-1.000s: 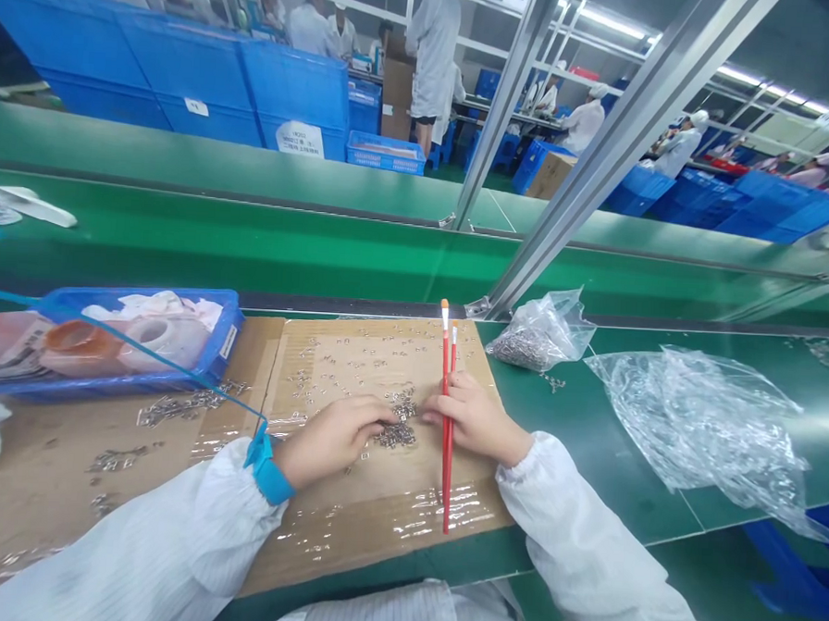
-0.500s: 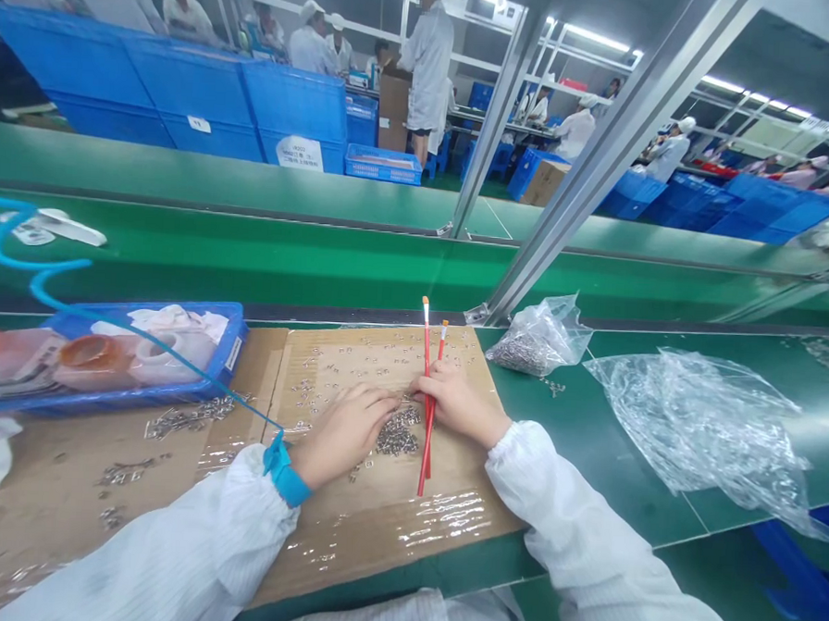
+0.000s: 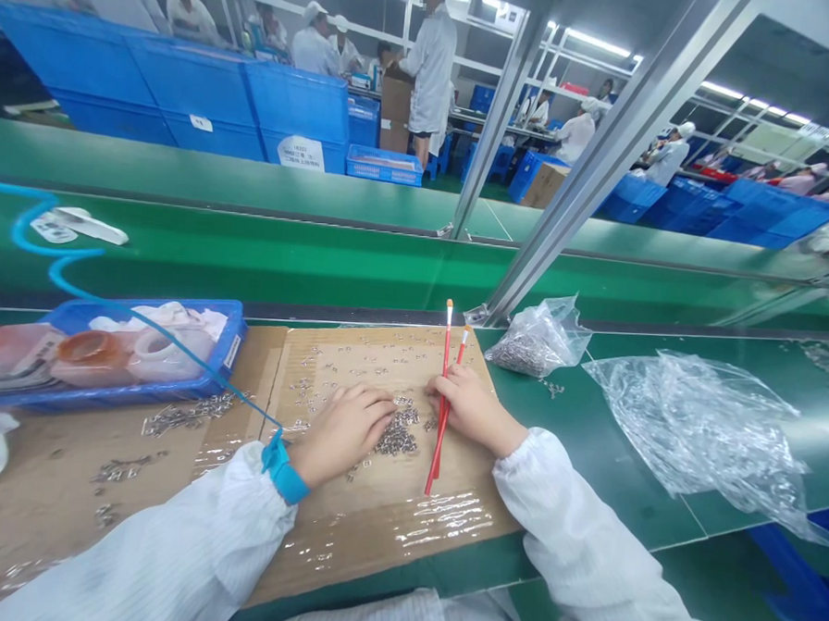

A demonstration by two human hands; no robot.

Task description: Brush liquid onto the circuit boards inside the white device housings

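My left hand [image 3: 342,432] rests knuckles up on a taped cardboard sheet [image 3: 376,512], its fingers curled over a small heap of tiny metal parts [image 3: 398,435]. My right hand [image 3: 475,408] grips two thin red sticks [image 3: 443,395] with pale tips, held nearly upright beside that heap. More of the same little parts lie scattered over the sheet's far half. A blue wrist strap [image 3: 282,468] with a coiled blue cord circles my left wrist.
A blue tray [image 3: 228,347] with tape rolls sits at the left. One small clear bag of metal parts [image 3: 534,345] and a big crumpled plastic bag [image 3: 707,428] lie to the right. Behind runs a green conveyor [image 3: 251,256]; slanted metal posts [image 3: 588,171] rise from it. People in white work beyond.
The two red sticks in my right hand have tilted and shifted slightly right. My left hand stays on the heap of parts. The view has hardly moved.
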